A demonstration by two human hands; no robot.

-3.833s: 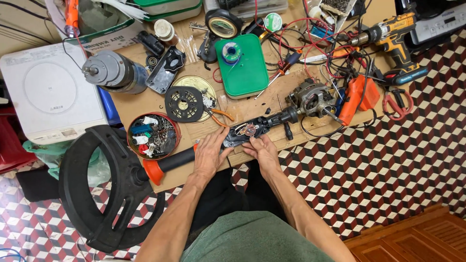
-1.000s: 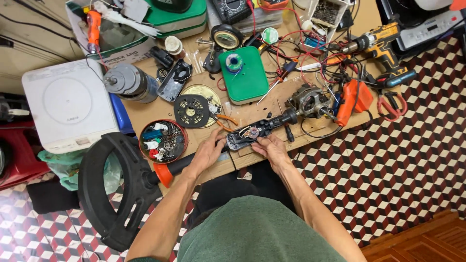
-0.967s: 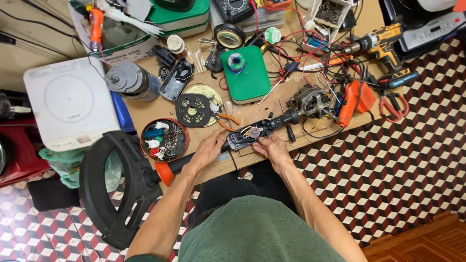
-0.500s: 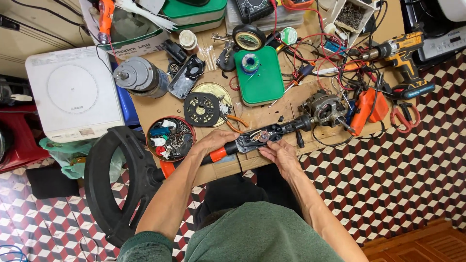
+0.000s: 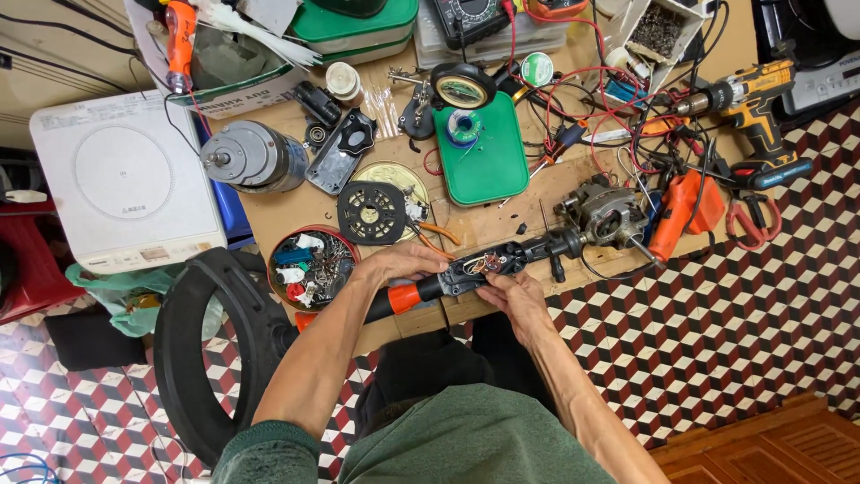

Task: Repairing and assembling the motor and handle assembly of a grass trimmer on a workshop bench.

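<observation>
On the cluttered wooden workbench (image 5: 502,224), two bare hands are working at an opened black power tool (image 5: 488,263).

Going left to right: a white induction cooker (image 5: 125,184) is sitting off the bench's left end, a round tin of small parts (image 5: 309,264) is lying just beside the left hand (image 5: 403,263), which is curling over the tool above its orange collar (image 5: 405,297); the right hand (image 5: 511,296) is pinching at the exposed wiring from below; a bare motor (image 5: 609,213) is resting near the tool's far end.

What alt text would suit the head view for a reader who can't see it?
Seen from above, a person's left hand and right hand hold an opened black tool handle with an orange band over a cluttered wooden workbench, beside a round tin of small parts.
</observation>
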